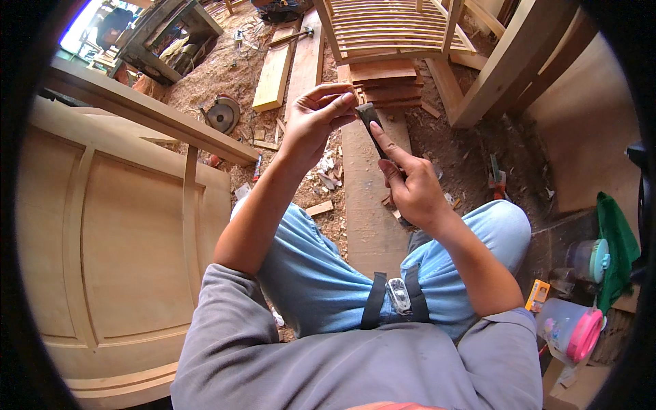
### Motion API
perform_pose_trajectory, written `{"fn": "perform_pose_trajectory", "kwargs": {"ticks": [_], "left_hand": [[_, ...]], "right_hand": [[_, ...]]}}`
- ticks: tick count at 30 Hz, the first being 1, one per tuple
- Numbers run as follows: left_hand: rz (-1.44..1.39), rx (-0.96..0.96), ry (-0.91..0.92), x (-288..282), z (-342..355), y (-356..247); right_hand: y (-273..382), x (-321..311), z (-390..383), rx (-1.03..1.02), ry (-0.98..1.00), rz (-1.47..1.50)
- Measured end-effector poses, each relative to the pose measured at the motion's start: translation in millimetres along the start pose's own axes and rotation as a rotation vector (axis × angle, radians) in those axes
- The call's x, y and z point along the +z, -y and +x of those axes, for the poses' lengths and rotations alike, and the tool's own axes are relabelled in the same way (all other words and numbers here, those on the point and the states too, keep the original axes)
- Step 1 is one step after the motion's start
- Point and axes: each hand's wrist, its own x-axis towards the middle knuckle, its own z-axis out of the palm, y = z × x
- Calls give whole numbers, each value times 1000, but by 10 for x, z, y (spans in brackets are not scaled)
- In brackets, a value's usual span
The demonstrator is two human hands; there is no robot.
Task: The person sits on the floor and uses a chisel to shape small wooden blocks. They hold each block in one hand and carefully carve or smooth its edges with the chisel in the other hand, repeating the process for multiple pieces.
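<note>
My right hand (418, 190) is wrapped round a chisel (373, 131). Its dark flat blade points up and away from me, and the index finger lies stretched along it. Most of the handle is hidden in the palm. Just left of the blade's end, my left hand (316, 121) is closed in a pinch. Between its thumb and fingertips shows a small, thin piece of wood (359, 96), close to the chisel's edge; I cannot tell whether they touch. Both hands are raised over a long wooden plank (372, 232) that runs between my knees.
Reddish boards (389, 85) lie stacked on the plank's far end, before a slatted wooden frame (389, 31). A panelled door (137, 239) stands at left, a circular power tool (222, 114) on the shavings beyond. Plastic tubs (564, 331) and green cloth (615, 253) are at right.
</note>
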Motion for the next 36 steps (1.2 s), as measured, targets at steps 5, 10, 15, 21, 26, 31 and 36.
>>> {"fn": "perform_pose_trajectory", "kwargs": {"ticks": [5, 10, 15, 21, 26, 31, 36], "left_hand": [[-8, 23, 15, -9, -2, -5], [-2, 35, 35, -14, -4, -32], [-9, 42, 20, 11, -14, -20], [-74, 37, 23, 7, -26, -2], [-9, 57, 5, 1, -19, -1], [10, 80, -8, 2, -25, 6], [60, 55, -14, -3, -15, 17]], "right_hand": [[-48, 11, 17, -145, -66, -69], [-63, 47, 46, -198, -88, -104], [-22, 29, -9, 18, 16, 0], [7, 37, 29, 64, 34, 111], [-40, 52, 22, 190, 115, 220], [-88, 73, 46, -102, -31, 37], [-98, 83, 13, 161, 87, 221]]}}
